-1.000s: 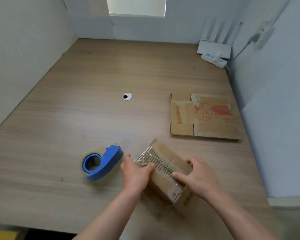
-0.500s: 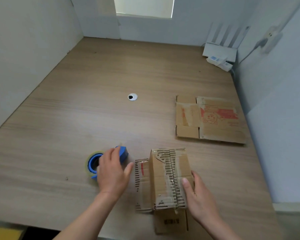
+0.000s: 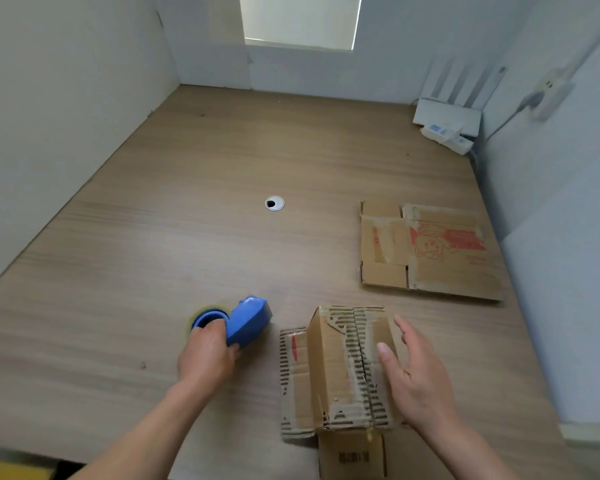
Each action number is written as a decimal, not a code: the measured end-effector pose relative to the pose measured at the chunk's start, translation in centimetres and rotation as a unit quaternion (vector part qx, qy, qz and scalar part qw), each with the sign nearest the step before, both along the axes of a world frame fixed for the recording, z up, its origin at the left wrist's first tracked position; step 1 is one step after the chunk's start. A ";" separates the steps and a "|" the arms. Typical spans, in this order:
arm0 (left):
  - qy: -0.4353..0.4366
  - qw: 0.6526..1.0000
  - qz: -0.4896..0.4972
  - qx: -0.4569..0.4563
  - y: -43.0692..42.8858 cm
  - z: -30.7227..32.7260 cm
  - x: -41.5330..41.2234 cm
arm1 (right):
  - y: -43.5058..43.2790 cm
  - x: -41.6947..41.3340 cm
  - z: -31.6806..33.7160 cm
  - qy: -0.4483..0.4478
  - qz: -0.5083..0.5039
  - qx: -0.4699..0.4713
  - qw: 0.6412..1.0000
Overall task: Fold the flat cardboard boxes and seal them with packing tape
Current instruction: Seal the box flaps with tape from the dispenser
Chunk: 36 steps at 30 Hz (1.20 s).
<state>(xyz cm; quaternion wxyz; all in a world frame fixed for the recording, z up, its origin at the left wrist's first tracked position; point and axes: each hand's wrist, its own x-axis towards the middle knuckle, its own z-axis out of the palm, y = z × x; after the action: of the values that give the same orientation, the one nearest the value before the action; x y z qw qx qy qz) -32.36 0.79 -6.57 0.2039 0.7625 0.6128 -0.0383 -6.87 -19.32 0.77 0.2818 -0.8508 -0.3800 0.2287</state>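
Observation:
A folded cardboard box [image 3: 340,368] stands near the desk's front edge, its two top flaps closed along a seam, with one flap spread flat on its left and another toward me. My right hand [image 3: 416,379] rests with straight fingers against the box's right side. My left hand [image 3: 207,351] grips the blue tape dispenser [image 3: 238,322], which lies on the desk left of the box. A second box [image 3: 426,251] with a red print lies flat farther back on the right.
A round cable grommet [image 3: 274,203] sits in the middle of the wooden desk [image 3: 153,254]. A white router [image 3: 445,116] and a power strip [image 3: 445,135] stand in the far right corner. White partition walls close the left, back and right.
My left hand left the box, reached left and took hold of the tape dispenser. The box was turned square to me and set down; my right hand opened beside it.

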 end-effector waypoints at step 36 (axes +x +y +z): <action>-0.182 0.960 -0.186 -0.107 5.5 16.9 5.0 | 4.3 9.7 5.9 0.287 -0.057 0.131 0.947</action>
<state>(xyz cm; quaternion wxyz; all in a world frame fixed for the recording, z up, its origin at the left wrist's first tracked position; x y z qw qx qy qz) -27.33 6.32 10.34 0.3814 0.8309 0.4052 -0.0013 2.79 -14.97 6.63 0.5002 -0.7252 -0.2602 0.3951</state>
